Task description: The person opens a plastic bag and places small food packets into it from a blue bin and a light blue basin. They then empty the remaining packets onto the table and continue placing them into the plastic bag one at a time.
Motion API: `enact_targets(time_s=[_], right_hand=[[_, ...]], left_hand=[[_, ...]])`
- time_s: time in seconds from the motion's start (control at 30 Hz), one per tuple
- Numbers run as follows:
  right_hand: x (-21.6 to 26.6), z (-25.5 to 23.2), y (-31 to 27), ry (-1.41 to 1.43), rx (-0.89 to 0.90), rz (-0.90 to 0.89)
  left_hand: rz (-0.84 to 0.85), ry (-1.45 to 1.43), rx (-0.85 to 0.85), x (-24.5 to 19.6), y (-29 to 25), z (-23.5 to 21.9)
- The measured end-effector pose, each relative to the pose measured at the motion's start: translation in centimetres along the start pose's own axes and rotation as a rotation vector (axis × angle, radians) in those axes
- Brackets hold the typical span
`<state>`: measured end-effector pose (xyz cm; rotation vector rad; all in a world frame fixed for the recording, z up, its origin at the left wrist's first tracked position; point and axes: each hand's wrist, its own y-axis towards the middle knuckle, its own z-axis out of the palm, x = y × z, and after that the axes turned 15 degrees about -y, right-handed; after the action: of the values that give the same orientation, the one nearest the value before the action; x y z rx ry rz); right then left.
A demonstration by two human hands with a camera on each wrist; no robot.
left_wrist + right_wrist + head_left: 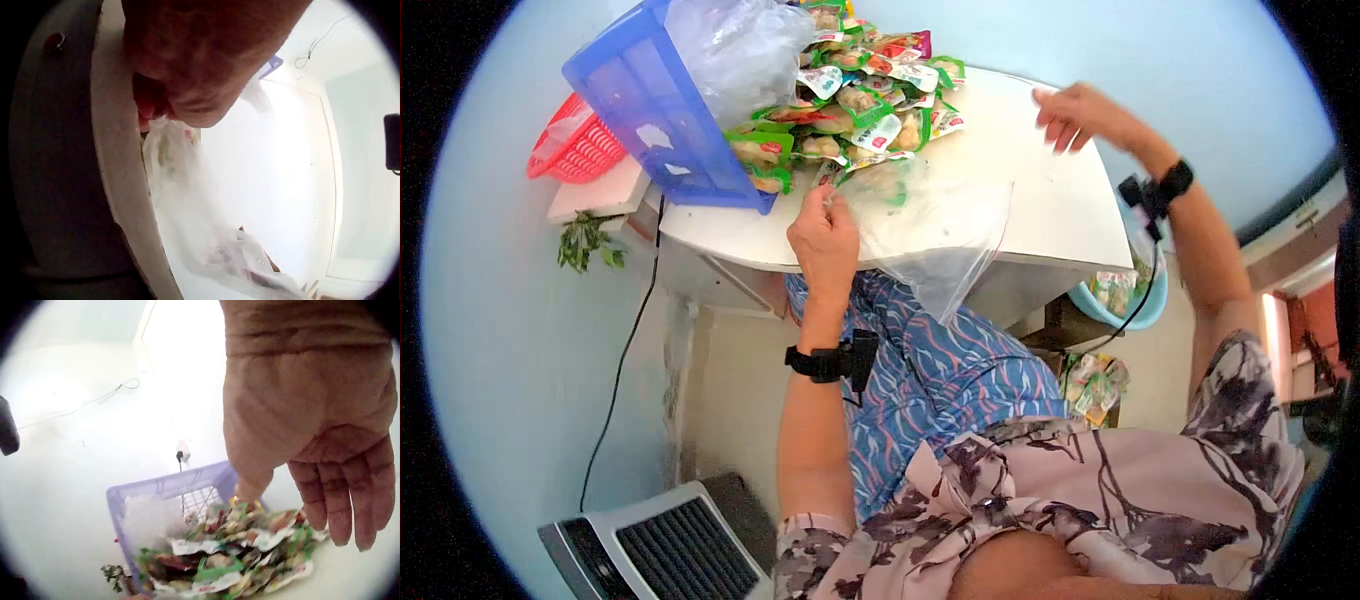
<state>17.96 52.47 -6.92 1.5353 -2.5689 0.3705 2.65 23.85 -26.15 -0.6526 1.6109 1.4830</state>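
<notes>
My left hand (825, 245) is at the near edge of the white table (1050, 205), its thumb and fingers pinching the mouth of a clear plastic bag (950, 245). The bag spreads rightward across the tabletop and hangs over the edge toward the lap; some green-and-white print shows through it. In the left wrist view the bag (187, 212) trails from the curled fingertips. A heap of small sealed snack packets (865, 105) lies just beyond this hand. My right hand (1090, 115) is raised over the table's right side, holding nothing, fingers loosely extended in the right wrist view.
Left of the packets a blue plastic crate (615, 75) lies on its side, with a large clear bag (745, 60) at its opening. Behind it sits a red basket (585, 150). A light-blue basin (1145, 315) with packets stands below the table's right side, near more packets (1095, 385) lower down.
</notes>
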Motion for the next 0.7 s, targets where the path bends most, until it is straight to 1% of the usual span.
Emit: enact_targets(time_s=[0.03, 0.1, 0.13, 0.17, 0.23, 0.33, 0.43, 0.53, 0.63, 0.67, 0.7], right_hand=[[0.5, 2.0, -0.2, 0.091, 0.046, 0.014], [0.9, 4.8, -0.1, 0.272, 0.215, -0.048], [1.5, 5.7, -0.3, 0.336, 0.268, -0.129], [2.0, 6.4, -0.2, 0.385, 0.343, -0.156], [2.1, 8.0, 0.1, 0.464, 0.339, -0.255], [1.5, 9.3, 1.0, 0.392, 0.334, -0.384], [1.0, 9.8, 0.7, 0.620, 0.361, -0.385], [0.1, 10.6, 1.3, 0.668, 0.433, -0.431], [-1.6, 11.0, 2.5, 0.672, 0.479, -0.507], [-2.0, 11.0, 2.8, 0.662, 0.488, -0.538], [-2.4, 11.1, 3.0, 0.711, 0.424, -0.538]], left_hand=[[-0.002, 0.006, 0.004, -0.1, -0.2, -0.1], [-0.106, 0.010, -0.011, -0.4, -0.5, -0.4], [-0.158, 0.013, -0.024, -0.6, -0.7, -0.4], [-0.174, 0.016, -0.043, -1.2, -0.9, -0.4], [-0.212, 0.021, -0.083, -2.6, -1.7, -0.1], [-0.292, -0.106, -0.172, -3.2, -2.6, 0.8], [-0.348, -0.249, -0.227, -5.9, -3.2, 2.0], [-0.253, -0.304, -0.206, -5.4, -3.0, 2.4], [-0.246, -0.414, -0.298, -6.2, -2.5, 3.5], [-0.253, -0.418, -0.297, -6.3, -2.5, 3.7], [-0.262, -0.423, -0.298, -6.2, -2.7, 3.6]])
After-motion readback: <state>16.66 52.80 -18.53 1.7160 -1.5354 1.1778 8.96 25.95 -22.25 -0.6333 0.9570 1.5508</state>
